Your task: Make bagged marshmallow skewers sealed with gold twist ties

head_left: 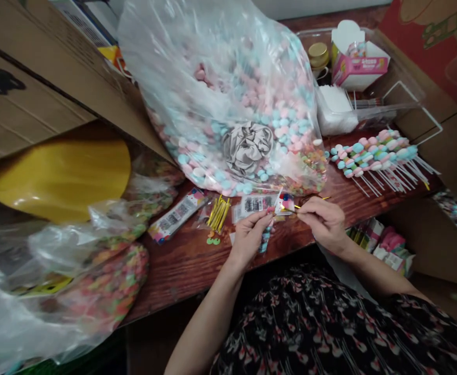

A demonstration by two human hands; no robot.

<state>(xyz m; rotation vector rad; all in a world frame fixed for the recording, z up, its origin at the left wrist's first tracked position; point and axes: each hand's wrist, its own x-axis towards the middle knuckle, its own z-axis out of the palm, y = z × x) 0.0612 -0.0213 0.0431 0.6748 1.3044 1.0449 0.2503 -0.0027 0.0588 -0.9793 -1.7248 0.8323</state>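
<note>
My left hand (250, 234) pinches a candy skewer (265, 240) with blue and pink pieces, which hangs below its fingers over the table's front edge. To its right my right hand (324, 219) is closed, its fingertips on a thin gold twist tie (297, 207). Behind the hands lie printed packets (255, 203). More gold ties (218, 213) lie in a bunch left of my left hand, with green and orange gummy pieces (213, 241) in front of them.
A big clear bag of marshmallows (291, 109) fills the back, a crumpled grey cloth (248, 147) on it. Finished-looking skewers (377, 153) are piled at right, before a plastic bin (404, 94). Gummy bags (107, 286) and a cardboard box (56, 67) stand left.
</note>
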